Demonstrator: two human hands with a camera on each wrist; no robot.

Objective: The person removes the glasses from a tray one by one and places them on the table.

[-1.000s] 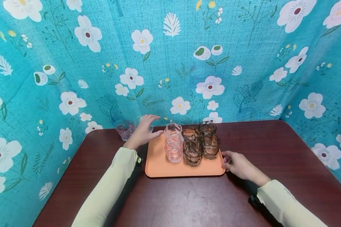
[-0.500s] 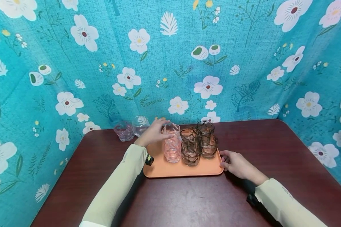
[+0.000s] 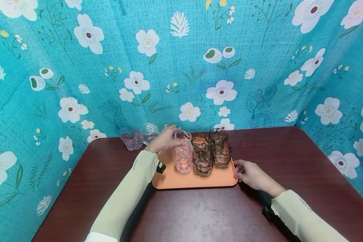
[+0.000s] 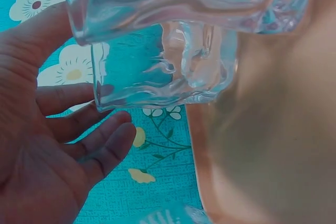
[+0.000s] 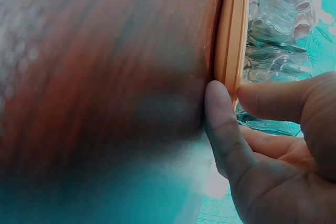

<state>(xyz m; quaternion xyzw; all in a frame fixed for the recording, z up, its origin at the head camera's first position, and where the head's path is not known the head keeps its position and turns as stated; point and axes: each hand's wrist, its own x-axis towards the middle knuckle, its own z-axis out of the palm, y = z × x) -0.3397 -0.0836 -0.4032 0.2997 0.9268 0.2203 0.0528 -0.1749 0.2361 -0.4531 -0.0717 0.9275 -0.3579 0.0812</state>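
Note:
An orange tray (image 3: 169,180) carries two lines of brown glasses (image 3: 202,163) and, left of them, a pinkish glass (image 3: 183,161) with a clear glass (image 3: 184,135) behind it. My left hand (image 3: 164,140) reaches over the tray's left side and holds the rear clear glass, thumb on the near side and fingers on the far side. Close up in the left wrist view, fingers (image 4: 73,95) lie against this glass (image 4: 142,77), while the lower ones curl free of it. My right hand (image 3: 254,174) pinches the tray's right edge (image 5: 231,40) between thumb and fingers.
Left of the tray at the back of the dark red table (image 3: 196,215) stand a purple-tinted glass (image 3: 131,139) and another clear glass (image 3: 147,135). A turquoise flowered cloth (image 3: 163,67) hangs close behind the table.
My left hand has moved right, from beside the rear clear glass onto it, and its fingers have closed around it. The right hand stays at the tray's edge.

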